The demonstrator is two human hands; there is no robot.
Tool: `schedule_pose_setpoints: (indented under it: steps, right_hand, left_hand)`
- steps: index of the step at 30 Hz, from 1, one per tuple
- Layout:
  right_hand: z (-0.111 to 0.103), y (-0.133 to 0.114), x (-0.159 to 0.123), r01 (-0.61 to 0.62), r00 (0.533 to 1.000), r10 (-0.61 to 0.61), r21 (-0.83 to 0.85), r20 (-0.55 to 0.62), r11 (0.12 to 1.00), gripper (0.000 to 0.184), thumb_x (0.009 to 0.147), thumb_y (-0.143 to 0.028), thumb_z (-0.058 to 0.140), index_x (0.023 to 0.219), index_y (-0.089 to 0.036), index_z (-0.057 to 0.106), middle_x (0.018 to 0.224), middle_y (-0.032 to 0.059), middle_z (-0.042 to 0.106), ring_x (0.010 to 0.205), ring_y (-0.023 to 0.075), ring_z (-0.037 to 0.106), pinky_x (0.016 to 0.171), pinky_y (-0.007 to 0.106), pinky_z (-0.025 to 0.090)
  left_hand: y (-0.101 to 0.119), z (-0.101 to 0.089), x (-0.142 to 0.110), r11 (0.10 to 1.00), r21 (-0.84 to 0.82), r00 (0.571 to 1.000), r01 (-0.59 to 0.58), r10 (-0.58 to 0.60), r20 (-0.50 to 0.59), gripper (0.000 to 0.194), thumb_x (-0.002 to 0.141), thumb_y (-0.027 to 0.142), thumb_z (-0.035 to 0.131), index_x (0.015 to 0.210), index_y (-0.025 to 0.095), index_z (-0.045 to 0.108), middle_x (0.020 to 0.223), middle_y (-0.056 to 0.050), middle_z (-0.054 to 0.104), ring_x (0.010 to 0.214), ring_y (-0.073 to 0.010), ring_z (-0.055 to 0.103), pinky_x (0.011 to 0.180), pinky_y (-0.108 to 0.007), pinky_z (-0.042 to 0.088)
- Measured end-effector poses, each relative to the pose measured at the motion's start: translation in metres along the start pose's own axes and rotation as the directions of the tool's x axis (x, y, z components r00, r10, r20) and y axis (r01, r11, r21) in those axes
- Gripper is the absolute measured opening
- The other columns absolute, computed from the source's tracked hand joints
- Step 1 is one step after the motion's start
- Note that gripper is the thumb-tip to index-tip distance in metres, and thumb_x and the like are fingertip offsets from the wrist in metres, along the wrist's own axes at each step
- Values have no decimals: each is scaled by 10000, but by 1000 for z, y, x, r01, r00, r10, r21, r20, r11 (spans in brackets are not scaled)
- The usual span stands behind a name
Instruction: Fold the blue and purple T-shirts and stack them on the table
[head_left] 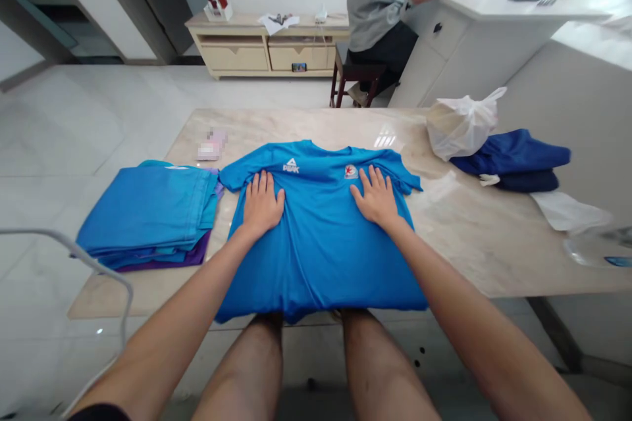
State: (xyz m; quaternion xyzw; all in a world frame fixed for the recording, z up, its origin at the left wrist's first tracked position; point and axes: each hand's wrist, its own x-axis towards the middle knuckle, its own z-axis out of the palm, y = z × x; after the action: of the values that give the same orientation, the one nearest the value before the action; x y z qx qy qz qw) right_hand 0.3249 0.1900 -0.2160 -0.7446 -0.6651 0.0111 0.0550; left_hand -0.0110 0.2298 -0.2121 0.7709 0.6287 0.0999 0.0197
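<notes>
Left hand [263,205] and right hand [376,197] are pressing open and flat on the chest of a blue sports T-shirt [320,256], lying face up at the table's near edge. Fabric looks light, soft, slippery; shoulders or hem offer best hold. Folded blue stack [143,210] is sitting near the left edge of the marble table [494,256]; navy garments [508,158] are lying toward its right edge.

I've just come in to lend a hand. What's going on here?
A person has both bare hands pressed flat on a blue PEAK T-shirt lying front up on a marble table, the left hand and right hand just below its chest. To its left sits a stack of folded blue and purple clothes; to its right lie a white plastic bag and dark blue clothing. Behind, another person sits working at a white counter.
</notes>
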Motion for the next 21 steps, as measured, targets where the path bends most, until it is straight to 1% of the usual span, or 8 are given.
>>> schedule_pose_setpoints:
  steps: [3, 5, 7, 8, 11, 16, 19, 21]
  right_hand:
    - [-10, 9, 92, -18, 998, 19, -28, 55, 999, 786, 1155, -612, 226, 1786, -145, 268, 1857, 164, 173, 1713, 359, 189, 1379, 599, 164]
    - [-20, 7, 132, -20, 992, 23, -27, 124, 999, 799, 1175, -540, 138, 1762, -8, 235, 1837, 267, 135, 1706, 409, 163, 1357, 610, 151]
    - [-27, 0, 136, 25, 995, -22, -27, 97, 999, 789, 1181, -496, 162, 1746, 53, 209, 1823, 308, 124, 1704, 434, 136, 1349, 619, 144]
    - [-28, -5, 123, 63, 997, -62, -27, 50, 998, 782, 1180, -494, 211, 1751, 39, 214, 1829, 294, 130, 1708, 431, 127, 1354, 623, 142]
    - [-24, -8, 32, 200, 977, -199, -1, -70, 980, 746, 1157, -528, 318, 1761, -91, 312, 1844, 199, 203, 1717, 385, 165, 1368, 629, 188]
    - [-13, 32, -178, 271, 962, -268, 56, -49, 961, 674, 1162, -518, 300, 1685, -136, 486, 1771, 177, 410, 1662, 356, 347, 1314, 562, 357]
    - [-31, 55, -265, 306, 948, -300, 45, -104, 951, 573, 1169, -458, 329, 1520, -151, 663, 1614, 187, 609, 1503, 347, 556, 1225, 523, 451]
    - [-53, 62, -294, 284, 955, -280, 37, -94, 958, 537, 1174, -425, 327, 1265, -167, 789, 1349, 187, 766, 1264, 328, 700, 1106, 491, 519]
  left_hand:
    - [-3, -2, 85, 999, -15, 998, 29, -28, 57, 771, 1124, 483, 278, 1748, 31, 298, 1836, -197, 247, 1716, -358, 209, 1395, -563, 182]
    - [-1, -8, 121, 998, -33, 989, 43, -38, 144, 777, 1126, 499, 297, 1752, 38, 285, 1842, -198, 222, 1721, -367, 188, 1395, -581, 163]
    - [1, -14, 124, 998, -60, 988, 18, -9, 153, 785, 1127, 499, 320, 1747, 19, 273, 1834, -229, 222, 1715, -377, 207, 1388, -594, 176]
    - [1, -17, 111, 997, -75, 993, -24, 33, 118, 785, 1128, 496, 325, 1746, 15, 265, 1832, -239, 224, 1713, -373, 217, 1386, -591, 185]
    - [-9, -25, 26, 979, -85, 982, -188, 186, -32, 764, 1132, 496, 324, 1751, 52, 262, 1833, -218, 247, 1712, -338, 236, 1390, -557, 201]
    - [-49, -37, -154, 984, -68, 986, -166, 167, 14, 672, 1116, 440, 343, 1636, 38, 480, 1726, -247, 462, 1629, -356, 426, 1339, -548, 349]
    - [-65, -63, -217, 982, -20, 981, -187, 188, 56, 551, 1105, 396, 366, 1494, 132, 653, 1594, -207, 630, 1495, -364, 589, 1261, -577, 446]
    - [-67, -86, -235, 984, 5, 979, -178, 177, 96, 507, 1107, 390, 363, 1377, 167, 730, 1422, -195, 748, 1338, -372, 698, 1159, -579, 529]
